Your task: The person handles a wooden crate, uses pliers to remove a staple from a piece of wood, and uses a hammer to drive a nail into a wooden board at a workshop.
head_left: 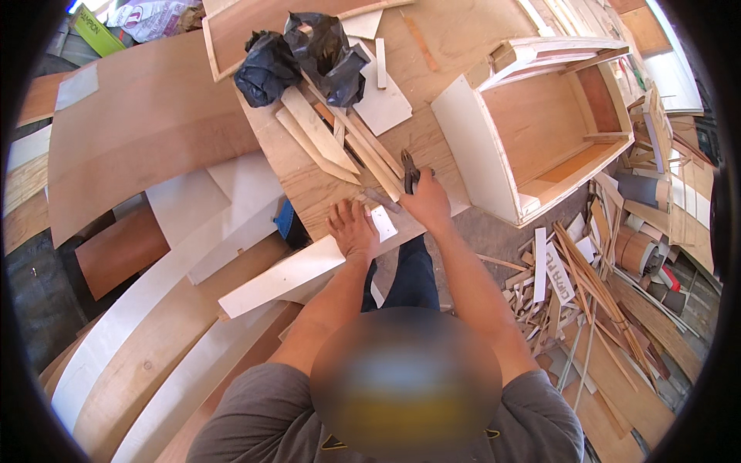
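My right hand (428,204) is closed round the handles of dark pliers (409,171), their head pointing away from me over the wooden tabletop (305,202). My left hand (353,227) lies flat with its fingers stretched out, pressing on a long white board (285,274). That board lies at the table's near edge and juts out past it to the left. Just beyond my hands are several wood strips (370,150), in a loose heap pointing away from me. A thin grey piece (384,199) lies between my two hands.
Two black plastic bags (324,58) sit at the table's far side. An open wooden drawer-like box (494,154) stands to the right. Scrap wood (571,285) is piled on the floor at right. Large curved panels (150,324) lean at left, near something blue (287,224).
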Tool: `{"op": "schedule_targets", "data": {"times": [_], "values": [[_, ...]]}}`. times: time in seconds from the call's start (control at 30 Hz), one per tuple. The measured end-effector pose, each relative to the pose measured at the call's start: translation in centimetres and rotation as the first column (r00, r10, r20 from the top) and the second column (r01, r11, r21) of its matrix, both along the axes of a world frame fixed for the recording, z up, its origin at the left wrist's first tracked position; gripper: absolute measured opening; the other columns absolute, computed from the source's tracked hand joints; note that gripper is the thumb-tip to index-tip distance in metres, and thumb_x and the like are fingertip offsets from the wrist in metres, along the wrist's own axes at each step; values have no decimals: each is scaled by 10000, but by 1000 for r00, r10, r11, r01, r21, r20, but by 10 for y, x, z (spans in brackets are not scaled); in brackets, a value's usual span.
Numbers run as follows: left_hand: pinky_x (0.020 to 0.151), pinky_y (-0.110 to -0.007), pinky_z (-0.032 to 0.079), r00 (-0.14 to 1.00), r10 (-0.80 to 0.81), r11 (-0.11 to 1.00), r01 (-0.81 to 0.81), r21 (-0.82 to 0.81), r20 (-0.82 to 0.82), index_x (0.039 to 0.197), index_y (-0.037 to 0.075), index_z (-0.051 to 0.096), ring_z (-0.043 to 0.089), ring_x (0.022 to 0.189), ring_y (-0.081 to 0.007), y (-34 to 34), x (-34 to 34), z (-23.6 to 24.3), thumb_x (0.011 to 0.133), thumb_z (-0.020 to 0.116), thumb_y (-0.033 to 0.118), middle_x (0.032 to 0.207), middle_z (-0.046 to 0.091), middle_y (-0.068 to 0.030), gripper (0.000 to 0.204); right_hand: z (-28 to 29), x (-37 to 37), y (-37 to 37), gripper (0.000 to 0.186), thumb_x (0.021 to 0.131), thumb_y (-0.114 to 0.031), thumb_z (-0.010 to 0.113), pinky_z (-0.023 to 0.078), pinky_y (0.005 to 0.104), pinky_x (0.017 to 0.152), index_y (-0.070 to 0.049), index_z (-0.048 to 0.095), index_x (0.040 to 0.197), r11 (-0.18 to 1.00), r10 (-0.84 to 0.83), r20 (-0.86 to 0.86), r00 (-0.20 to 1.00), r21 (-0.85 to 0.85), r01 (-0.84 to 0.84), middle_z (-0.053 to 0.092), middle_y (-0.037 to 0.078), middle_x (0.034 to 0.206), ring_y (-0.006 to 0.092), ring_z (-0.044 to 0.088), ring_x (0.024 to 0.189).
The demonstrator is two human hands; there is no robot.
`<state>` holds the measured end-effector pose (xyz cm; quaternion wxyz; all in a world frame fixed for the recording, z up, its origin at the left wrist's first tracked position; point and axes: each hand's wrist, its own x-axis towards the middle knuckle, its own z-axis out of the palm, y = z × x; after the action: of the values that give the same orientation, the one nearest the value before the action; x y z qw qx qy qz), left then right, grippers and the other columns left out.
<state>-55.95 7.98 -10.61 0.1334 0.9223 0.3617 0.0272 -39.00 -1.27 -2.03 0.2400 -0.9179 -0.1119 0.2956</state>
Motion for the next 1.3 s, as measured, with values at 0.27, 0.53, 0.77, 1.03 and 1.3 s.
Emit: {"op": "schedule_targets", "data": {"times": [0.27, 0.53, 0.77, 1.03, 1.3], "values": [[1141, -596, 254, 977, -31, 986, 64, -153, 210, 1290, 76, 566, 333, 1392, -435, 7, -8, 12, 886, 680, 512, 1385, 463, -212, 605, -56, 29, 2, 366, 926, -206, 654, 503, 498, 944, -3, 592, 1224, 939, -172, 56, 983, 311, 147, 679, 258, 1150, 440, 641, 1095], [1144, -552, 270, 920, -362, 926, 373, -55, 147, 1335, 86, 532, 379, 1342, -423, 14, -14, 37, 652, 840, 593, 1324, 491, -195, 905, -46, 17, -11, 440, 925, -132, 666, 442, 456, 1041, -1, 556, 1330, 917, -177, 449, 876, 399, -19, 579, 235, 1340, 402, 540, 1262], [1080, -509, 379, 893, -424, 903, 429, -1, 147, 1381, 82, 515, 523, 1233, -359, 20, -22, 38, 677, 820, 593, 1287, 544, -151, 921, -17, -59, -50, 484, 886, -145, 718, 473, 434, 990, 3, 558, 1318, 874, -163, 326, 931, 486, -17, 602, 204, 1239, 364, 575, 1173], [881, -429, 519, 866, -346, 783, 478, -397, 360, 1411, -20, 476, 605, 1069, -352, 74, -27, 103, 766, 814, 487, 1188, 535, -188, 888, 32, -96, -42, 540, 880, -190, 771, 531, 359, 826, -50, 556, 1355, 774, 7, -161, 987, 626, 96, 631, 145, 1125, 231, 644, 943], [835, -280, 488, 821, 53, 171, 553, -816, 568, 1361, -8, 542, 603, 993, -148, 140, -21, 166, 841, 760, 519, 1099, 613, -80, 771, 145, -89, 5, 584, 846, -197, 825, 512, 342, 863, -76, 571, 1358, 715, 169, 57, 984, 680, -162, 629, 87, 1167, 183, 594, 1063]]}}
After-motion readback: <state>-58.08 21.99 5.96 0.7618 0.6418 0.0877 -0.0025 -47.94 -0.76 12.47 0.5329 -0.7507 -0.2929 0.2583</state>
